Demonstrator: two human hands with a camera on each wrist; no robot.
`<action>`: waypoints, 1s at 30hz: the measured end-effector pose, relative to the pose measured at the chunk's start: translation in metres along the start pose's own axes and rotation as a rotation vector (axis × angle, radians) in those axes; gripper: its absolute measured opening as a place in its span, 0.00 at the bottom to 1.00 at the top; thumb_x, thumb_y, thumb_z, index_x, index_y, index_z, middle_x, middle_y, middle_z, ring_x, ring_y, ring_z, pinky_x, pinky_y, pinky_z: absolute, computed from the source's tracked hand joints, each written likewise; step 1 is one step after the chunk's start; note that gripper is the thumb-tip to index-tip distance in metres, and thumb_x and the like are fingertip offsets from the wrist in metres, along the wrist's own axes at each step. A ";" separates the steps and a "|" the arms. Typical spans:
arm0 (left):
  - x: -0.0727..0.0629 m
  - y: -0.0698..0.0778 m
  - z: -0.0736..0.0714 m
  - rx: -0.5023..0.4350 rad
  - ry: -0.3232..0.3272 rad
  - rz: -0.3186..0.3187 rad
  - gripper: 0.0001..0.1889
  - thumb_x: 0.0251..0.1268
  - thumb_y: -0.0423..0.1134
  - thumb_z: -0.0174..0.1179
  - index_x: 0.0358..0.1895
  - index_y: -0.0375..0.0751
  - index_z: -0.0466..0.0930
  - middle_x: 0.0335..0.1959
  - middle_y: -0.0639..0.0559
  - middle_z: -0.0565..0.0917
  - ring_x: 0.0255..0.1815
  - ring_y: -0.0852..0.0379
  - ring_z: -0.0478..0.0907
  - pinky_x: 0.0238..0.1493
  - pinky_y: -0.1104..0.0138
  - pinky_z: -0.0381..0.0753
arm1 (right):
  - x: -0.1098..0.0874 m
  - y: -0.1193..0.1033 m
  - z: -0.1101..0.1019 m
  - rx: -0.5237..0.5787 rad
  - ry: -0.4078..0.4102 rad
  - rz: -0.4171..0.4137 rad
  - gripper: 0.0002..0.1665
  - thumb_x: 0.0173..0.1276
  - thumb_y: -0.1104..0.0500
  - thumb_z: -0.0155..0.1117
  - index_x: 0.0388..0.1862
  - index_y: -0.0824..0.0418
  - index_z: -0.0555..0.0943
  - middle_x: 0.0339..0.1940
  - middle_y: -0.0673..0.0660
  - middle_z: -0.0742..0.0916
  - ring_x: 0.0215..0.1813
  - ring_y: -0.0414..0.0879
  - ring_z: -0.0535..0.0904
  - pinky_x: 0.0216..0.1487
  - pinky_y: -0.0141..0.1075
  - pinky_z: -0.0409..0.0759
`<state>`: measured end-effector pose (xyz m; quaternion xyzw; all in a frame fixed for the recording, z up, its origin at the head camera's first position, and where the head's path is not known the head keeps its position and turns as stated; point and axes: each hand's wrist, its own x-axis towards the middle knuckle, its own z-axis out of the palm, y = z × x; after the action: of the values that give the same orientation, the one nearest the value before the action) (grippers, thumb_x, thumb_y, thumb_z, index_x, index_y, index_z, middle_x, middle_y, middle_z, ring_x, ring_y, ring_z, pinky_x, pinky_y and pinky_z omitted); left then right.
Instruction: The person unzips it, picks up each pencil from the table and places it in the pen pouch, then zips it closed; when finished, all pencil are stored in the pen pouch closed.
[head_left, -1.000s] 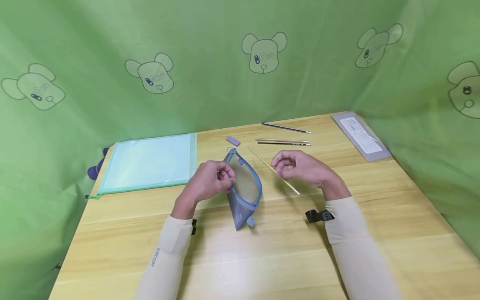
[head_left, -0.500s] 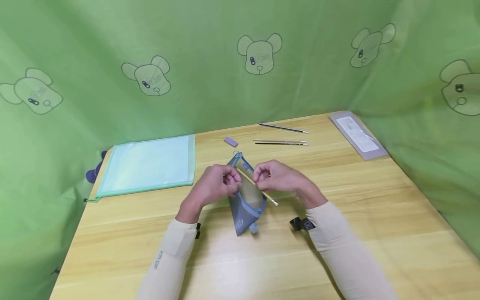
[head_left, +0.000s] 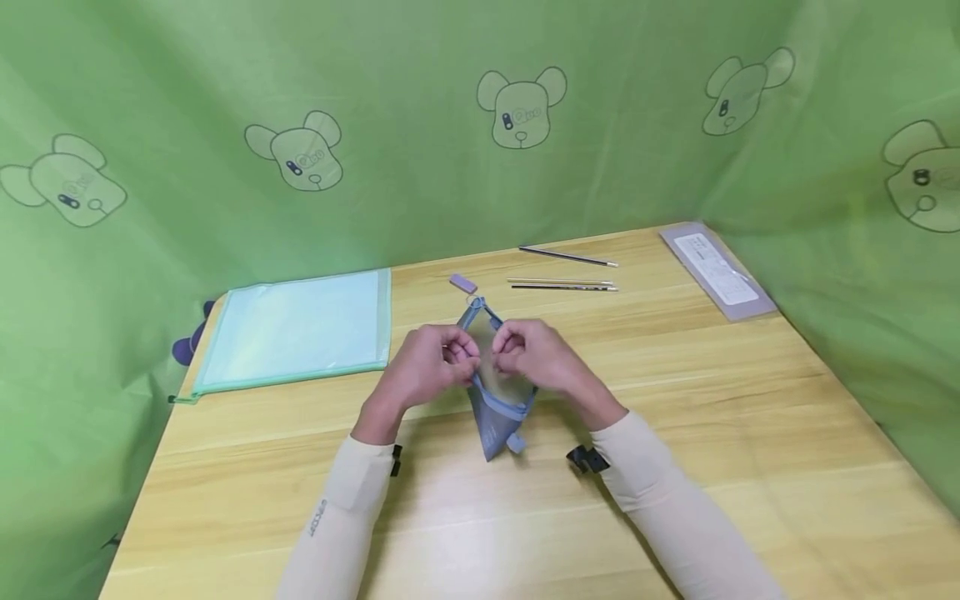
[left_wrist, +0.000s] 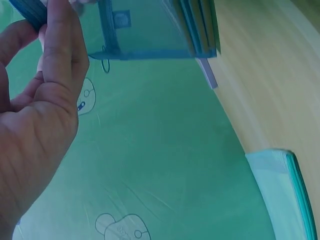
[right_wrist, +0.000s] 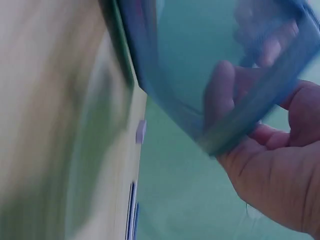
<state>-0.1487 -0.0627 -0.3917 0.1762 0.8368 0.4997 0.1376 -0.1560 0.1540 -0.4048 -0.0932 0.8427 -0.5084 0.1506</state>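
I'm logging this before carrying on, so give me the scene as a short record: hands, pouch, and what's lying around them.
pouch: blue, mouth open
left hand: pinching the pouch's rim
right hand: at the pouch's mouth; grip unclear
pencils: three lying on the table, one light, two dark
eraser: purple, just beyond the pouch
folder: pale blue, green edging, left side
labelled packet: far right

My head view looks forward and down from above, taking in the surface (head_left: 450,533) and the curtain (head_left: 420,217) behind. Each wrist view, turned sideways, sits close, looking past my fingers (left_wrist: 57,65) at the curtain; all three share the pouch (head_left: 492,423) and eraser (head_left: 463,283).
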 end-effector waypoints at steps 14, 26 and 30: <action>-0.002 -0.003 -0.010 0.055 -0.025 -0.018 0.03 0.67 0.27 0.67 0.40 0.36 0.87 0.30 0.49 0.85 0.31 0.55 0.86 0.37 0.67 0.91 | 0.023 0.055 -0.088 -0.420 0.067 0.130 0.34 0.82 0.55 0.62 0.81 0.63 0.66 0.83 0.74 0.67 0.82 0.75 0.63 0.83 0.71 0.62; -0.001 -0.004 -0.009 0.085 -0.046 0.001 0.03 0.67 0.28 0.67 0.40 0.35 0.88 0.30 0.50 0.84 0.30 0.60 0.83 0.36 0.70 0.89 | 0.056 0.087 -0.114 -0.546 0.018 0.135 0.44 0.81 0.58 0.58 0.88 0.66 0.52 0.88 0.74 0.58 0.87 0.76 0.50 0.88 0.71 0.46; 0.000 -0.008 -0.012 0.079 -0.036 -0.007 0.03 0.67 0.29 0.68 0.41 0.35 0.88 0.30 0.51 0.84 0.31 0.59 0.82 0.36 0.70 0.89 | 0.063 0.088 -0.115 -0.569 0.040 0.123 0.39 0.77 0.61 0.62 0.83 0.67 0.63 0.80 0.74 0.72 0.82 0.75 0.63 0.84 0.72 0.57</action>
<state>-0.1552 -0.0753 -0.3930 0.1876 0.8540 0.4624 0.1473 -0.2556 0.2705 -0.4424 -0.0705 0.9584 -0.2430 0.1324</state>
